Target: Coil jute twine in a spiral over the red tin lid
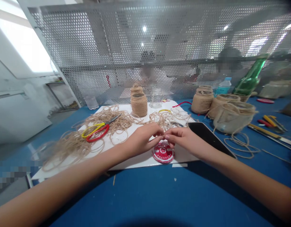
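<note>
My left hand (148,135) and my right hand (180,138) meet fingertip to fingertip over the white board (133,160). Both are closed in a pinch; whatever lies between the fingers is too small or hidden to make out. Just below the fingertips lies a round, flat red-and-white labelled disc (163,153), possibly a tape roll. Loose jute twine (117,121) is heaped to the left, with scissors (97,130) with yellow and red handles resting on it. Behind my hands stand a twine-wrapped jar (139,104) and a clear glass jar (156,97).
Right of my hands lies a black tablet-like slab (208,138). Beyond it are a partly wrapped jar (234,116), another wrapped jar (202,100), a green bottle (250,77) and a utility knife (273,134). A perforated metal screen (126,47) closes off the back of the blue table (145,195).
</note>
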{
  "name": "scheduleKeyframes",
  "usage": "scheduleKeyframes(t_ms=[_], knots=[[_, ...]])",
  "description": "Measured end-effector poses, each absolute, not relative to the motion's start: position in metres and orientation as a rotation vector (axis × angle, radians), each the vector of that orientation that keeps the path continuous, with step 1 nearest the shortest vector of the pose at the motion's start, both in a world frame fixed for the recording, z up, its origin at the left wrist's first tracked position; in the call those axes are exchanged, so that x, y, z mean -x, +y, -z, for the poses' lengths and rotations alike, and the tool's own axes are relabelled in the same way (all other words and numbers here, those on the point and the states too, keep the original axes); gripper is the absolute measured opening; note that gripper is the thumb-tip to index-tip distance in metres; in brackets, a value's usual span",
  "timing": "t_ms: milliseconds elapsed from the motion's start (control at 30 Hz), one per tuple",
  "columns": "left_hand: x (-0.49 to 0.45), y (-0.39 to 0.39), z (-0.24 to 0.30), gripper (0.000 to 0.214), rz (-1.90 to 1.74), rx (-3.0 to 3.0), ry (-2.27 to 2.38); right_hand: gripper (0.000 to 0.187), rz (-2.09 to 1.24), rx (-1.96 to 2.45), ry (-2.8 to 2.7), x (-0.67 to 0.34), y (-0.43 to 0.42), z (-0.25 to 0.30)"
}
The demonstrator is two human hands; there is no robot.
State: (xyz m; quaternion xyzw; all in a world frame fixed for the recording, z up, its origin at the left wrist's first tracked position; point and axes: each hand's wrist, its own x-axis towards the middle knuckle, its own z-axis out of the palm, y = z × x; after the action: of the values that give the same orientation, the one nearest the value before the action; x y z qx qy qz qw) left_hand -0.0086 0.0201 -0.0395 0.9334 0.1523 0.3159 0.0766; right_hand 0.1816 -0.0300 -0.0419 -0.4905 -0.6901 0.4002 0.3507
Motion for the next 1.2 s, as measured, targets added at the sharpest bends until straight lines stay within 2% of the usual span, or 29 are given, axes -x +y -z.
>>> scheduleKeyframes(t_ms=[300, 533, 833, 933, 1100, 1200], knots=[[0.009, 0.019, 0.039, 0.007, -0.975, -2.663, 0.583, 0.032, -1.121, 1.264, -1.709, -0.183, -0.028, 0.042], [0.016, 0.026, 0.026, 0.015, -0.861, -2.656, 1.006, 0.026, -1.018, 1.304, -1.695, -0.183, -0.028, 0.043], [0.129, 0.079, 0.021, 0.026, -0.219, -2.632, 1.993, 0.017, -0.789, 1.315, -1.698, -0.187, -0.023, 0.046], [0.153, 0.092, 0.024, 0.026, -0.028, -2.580, 2.038, 0.019, -0.775, 1.309, -1.704, -0.187, -0.022, 0.047], [0.165, 0.097, 0.018, 0.040, 0.186, -2.470, 2.066, 0.022, -0.788, 1.325, -1.677, -0.187, -0.022, 0.050], [0.170, 0.098, 0.014, 0.036, 0.254, -2.423, 2.042, 0.025, -0.827, 1.318, -1.644, -0.187, -0.022, 0.053]])
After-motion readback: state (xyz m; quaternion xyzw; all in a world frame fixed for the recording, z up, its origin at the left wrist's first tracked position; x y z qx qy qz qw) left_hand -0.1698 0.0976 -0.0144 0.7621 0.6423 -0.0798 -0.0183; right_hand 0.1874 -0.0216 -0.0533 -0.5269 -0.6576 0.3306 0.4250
